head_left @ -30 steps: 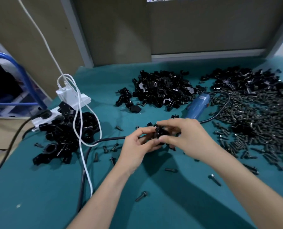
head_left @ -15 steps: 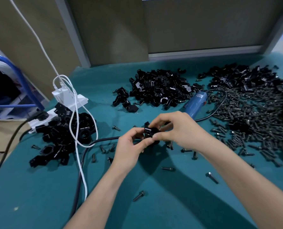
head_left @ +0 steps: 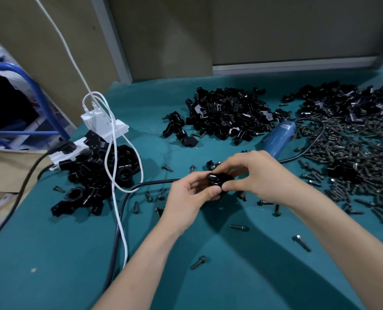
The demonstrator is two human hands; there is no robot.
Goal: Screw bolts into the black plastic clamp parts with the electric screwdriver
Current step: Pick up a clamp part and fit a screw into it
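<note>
Both hands have kept to the same patch of tabletop and kept hold of the same part; only the right fingertips have shifted a little on it. The left hand cups the black plastic clamp part from below, thumb and fingers curled round it. The right hand pinches the same part from above and the side, its thumb tip touching the left thumb. Whether a bolt sits between the right fingertips cannot be told. The part is held just above the tabletop, on the near side of the blue electric screwdriver, close to its nose.

The screwdriver lies flat and untouched. Left of it and farther back is a heap of loose clamp parts. Right of it spreads a wide pile of bolts, with more clamp parts behind that pile. Stray bolts lie on its near side, one below the forearms and another beside the right forearm. A black cable emerges from behind the left hand and bends towards the near edge. Well to the screwdriver's left sit a heap of clamps, a white power strip and a white cable draped across them.
</note>
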